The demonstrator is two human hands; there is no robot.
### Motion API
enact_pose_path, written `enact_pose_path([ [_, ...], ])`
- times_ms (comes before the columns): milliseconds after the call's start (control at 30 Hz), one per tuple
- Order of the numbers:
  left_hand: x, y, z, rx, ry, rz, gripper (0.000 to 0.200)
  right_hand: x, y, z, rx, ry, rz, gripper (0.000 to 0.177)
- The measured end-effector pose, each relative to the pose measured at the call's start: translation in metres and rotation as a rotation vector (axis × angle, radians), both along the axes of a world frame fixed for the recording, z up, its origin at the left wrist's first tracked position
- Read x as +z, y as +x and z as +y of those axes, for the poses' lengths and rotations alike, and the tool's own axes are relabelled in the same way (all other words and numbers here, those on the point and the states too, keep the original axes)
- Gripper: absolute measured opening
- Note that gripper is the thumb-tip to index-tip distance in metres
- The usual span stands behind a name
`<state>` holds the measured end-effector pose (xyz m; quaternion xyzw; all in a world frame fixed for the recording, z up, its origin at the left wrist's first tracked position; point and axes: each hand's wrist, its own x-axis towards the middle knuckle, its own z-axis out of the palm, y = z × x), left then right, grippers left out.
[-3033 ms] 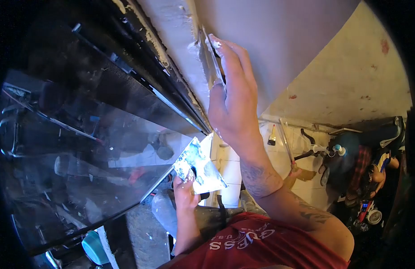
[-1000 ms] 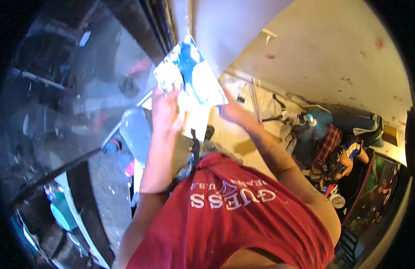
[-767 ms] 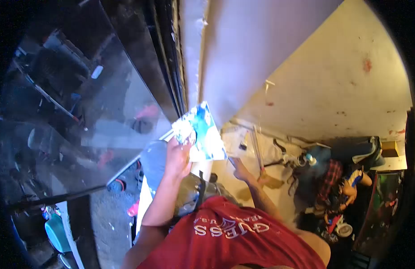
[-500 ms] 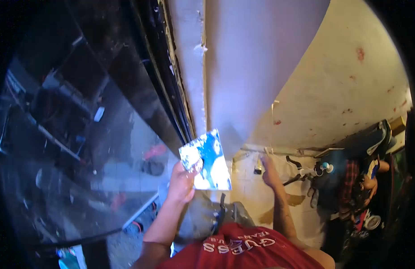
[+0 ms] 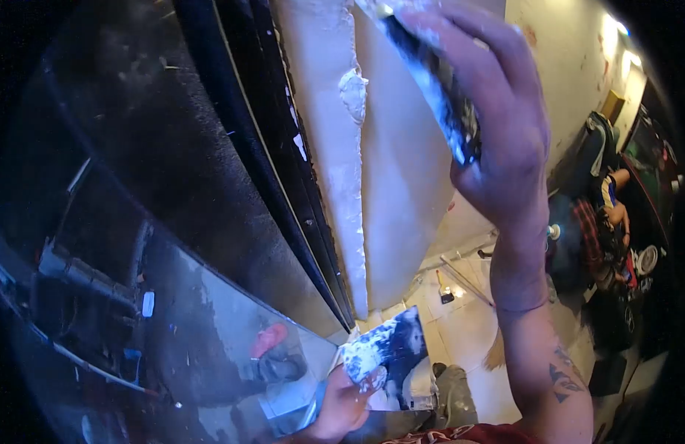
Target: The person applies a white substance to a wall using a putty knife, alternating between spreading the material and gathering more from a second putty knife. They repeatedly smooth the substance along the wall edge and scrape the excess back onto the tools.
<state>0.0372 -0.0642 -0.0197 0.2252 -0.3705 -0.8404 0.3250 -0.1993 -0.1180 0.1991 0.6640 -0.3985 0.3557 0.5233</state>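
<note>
Low in the view, my left hand (image 5: 346,399) grips a flat square plate (image 5: 394,362) smeared with white paste, its thumb on top. Raised at the upper right, my right hand (image 5: 505,118) has its fingers wrapped round a putty knife (image 5: 431,81) with a dark, paste-marked surface. The knife is tilted near the wall corner (image 5: 359,185), where a rough white seam runs down. A thick lump of white paste (image 5: 353,95) sits on that seam.
Left of the corner stands a dark door frame (image 5: 261,140) beside a glossy reflecting panel (image 5: 202,333). A brush (image 5: 445,294) lies on the tiled floor (image 5: 468,325). At the far right a person (image 5: 615,211) is beside piled items.
My right hand has risen from low on the right to the upper wall, with the putty knife now visible. The plate and my left hand appear lower and further right. The view has shifted.
</note>
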Motion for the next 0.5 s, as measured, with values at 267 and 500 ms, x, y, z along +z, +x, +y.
enact_pose_path([
  [267,-0.001,0.013,-0.029,-0.237,0.065,0.145,0.029,-0.049,-0.029,-0.023,0.138,-0.259,-0.245,0.042],
  [500,0.015,0.068,-0.034,-0.249,-0.067,-0.136,0.031,-0.12,-0.028,0.057,0.079,0.128,-0.498,0.054],
])
